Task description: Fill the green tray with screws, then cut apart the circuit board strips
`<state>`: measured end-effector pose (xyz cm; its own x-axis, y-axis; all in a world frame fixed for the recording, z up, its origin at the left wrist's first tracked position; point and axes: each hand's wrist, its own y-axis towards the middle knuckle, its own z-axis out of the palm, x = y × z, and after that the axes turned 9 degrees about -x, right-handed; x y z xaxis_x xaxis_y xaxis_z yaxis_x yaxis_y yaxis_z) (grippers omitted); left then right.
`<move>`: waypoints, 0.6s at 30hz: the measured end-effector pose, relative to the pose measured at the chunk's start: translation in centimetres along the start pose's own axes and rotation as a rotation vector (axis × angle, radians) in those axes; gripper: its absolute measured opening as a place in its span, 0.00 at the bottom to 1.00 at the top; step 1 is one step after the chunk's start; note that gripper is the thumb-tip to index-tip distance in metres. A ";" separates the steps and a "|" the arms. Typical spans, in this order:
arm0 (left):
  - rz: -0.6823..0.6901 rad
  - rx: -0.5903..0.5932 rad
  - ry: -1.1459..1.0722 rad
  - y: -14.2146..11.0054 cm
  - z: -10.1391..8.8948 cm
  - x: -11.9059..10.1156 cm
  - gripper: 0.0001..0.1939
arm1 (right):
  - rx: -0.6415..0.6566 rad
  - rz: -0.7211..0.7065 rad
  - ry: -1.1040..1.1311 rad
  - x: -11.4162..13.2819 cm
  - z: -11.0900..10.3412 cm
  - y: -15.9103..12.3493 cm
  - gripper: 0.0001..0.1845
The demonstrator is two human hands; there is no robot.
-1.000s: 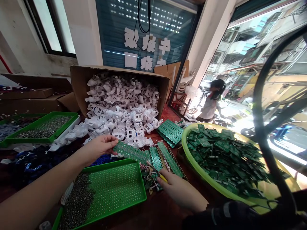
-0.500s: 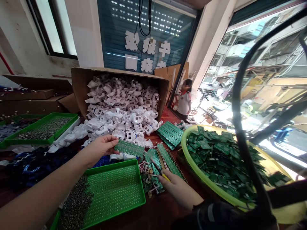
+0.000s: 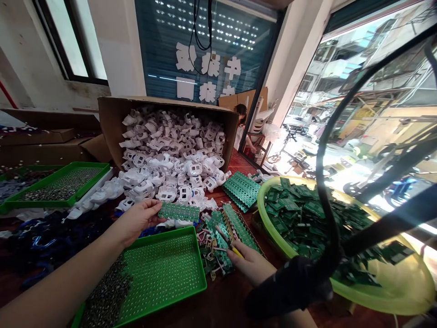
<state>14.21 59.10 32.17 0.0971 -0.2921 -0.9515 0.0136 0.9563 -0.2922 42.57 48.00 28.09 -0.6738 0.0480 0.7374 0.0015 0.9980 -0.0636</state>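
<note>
My left hand (image 3: pixel 138 221) pinches one end of a green circuit board strip (image 3: pixel 180 212) between thumb and fingers. The strip is held out level above the far edge of the green perforated tray (image 3: pixel 164 269). My right hand (image 3: pixel 247 259) is closed around a yellow-handled tool (image 3: pixel 236 250) with a slim dark shaft; its exact kind is unclear. That shaft points up and left over a heap of small boards and parts (image 3: pixel 213 255). More board strips (image 3: pixel 241 225) lie just beyond my right hand. Small metal pieces (image 3: pixel 107 291) fill the tray's left side.
A tipped cardboard box (image 3: pixel 111 132) spills white plastic shells (image 3: pixel 170 159). To the right stands a yellow basin (image 3: pixel 403 296) of green boards. Stacked green panels (image 3: pixel 241 189) lie behind. A black arm with cable (image 3: pixel 293 287) crosses the right foreground. A person (image 3: pixel 241 127) is behind the box.
My left hand and the board strip have shifted slightly left. My right hand stays almost in place. The black arm has swung left in view, and the person has moved left behind the box.
</note>
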 end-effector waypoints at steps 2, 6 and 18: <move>0.021 -0.023 0.025 -0.4 -0.2 -0.5 0.12 | 0.074 0.016 -0.100 1.0 -0.5 -0.3 0.12; 0.077 -0.044 0.058 -1.0 -0.2 -1.2 0.15 | 0.188 0.000 -0.173 3.1 -0.6 -0.7 0.10; 0.052 0.002 0.082 -0.7 -0.2 0.4 0.18 | 0.253 -0.091 -0.374 4.0 -0.9 -1.1 0.13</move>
<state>14.03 58.36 31.99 0.0163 -0.2426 -0.9700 0.0128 0.9701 -0.2425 40.55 47.13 31.68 -0.8834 -0.1041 0.4570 -0.2190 0.9537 -0.2062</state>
